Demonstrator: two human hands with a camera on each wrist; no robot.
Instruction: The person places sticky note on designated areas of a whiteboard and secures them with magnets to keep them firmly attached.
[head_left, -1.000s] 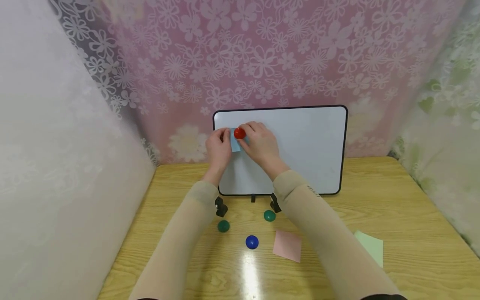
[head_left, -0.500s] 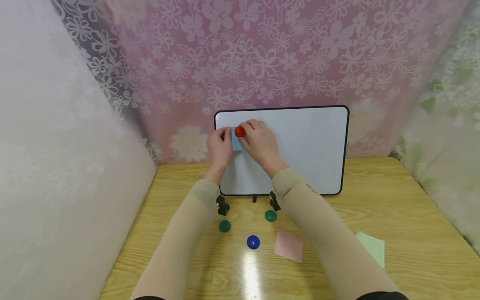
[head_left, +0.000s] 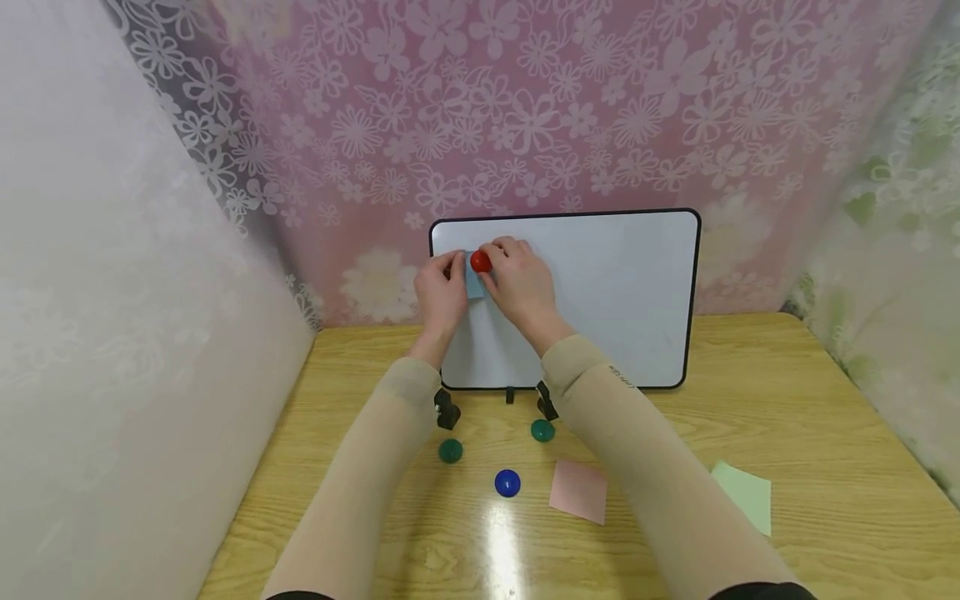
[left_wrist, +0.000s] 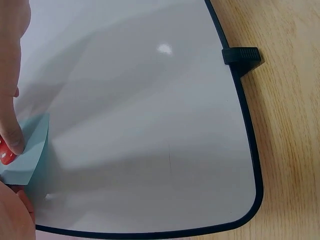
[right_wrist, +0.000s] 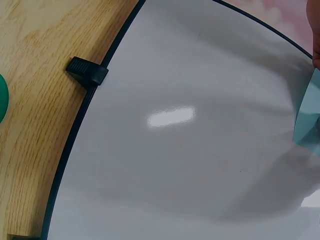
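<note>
A light blue sticky note [head_left: 475,287] lies against the upper left of a whiteboard [head_left: 607,292] that stands upright on the table. My left hand [head_left: 441,287] pinches the note's left edge. With thumb and fingers, my right hand [head_left: 521,283] grips a round red magnet [head_left: 481,262] over the note's upper part. In the left wrist view the lower edge of the blue note [left_wrist: 31,157] curls away from the board, and a fingertip rests on the red magnet [left_wrist: 6,154]. The right wrist view catches only a corner of the note [right_wrist: 308,125].
Two green magnets [head_left: 451,451] [head_left: 543,430] and a blue magnet [head_left: 507,482] lie on the wooden table [head_left: 750,400]. A pink note [head_left: 578,492] and a pale green note [head_left: 746,495] lie farther right. Small black feet [right_wrist: 86,71] support the board's lower edge.
Both hands, with the magnet and the blue note, have shifted very slightly upward on the board. Their holds look the same.
</note>
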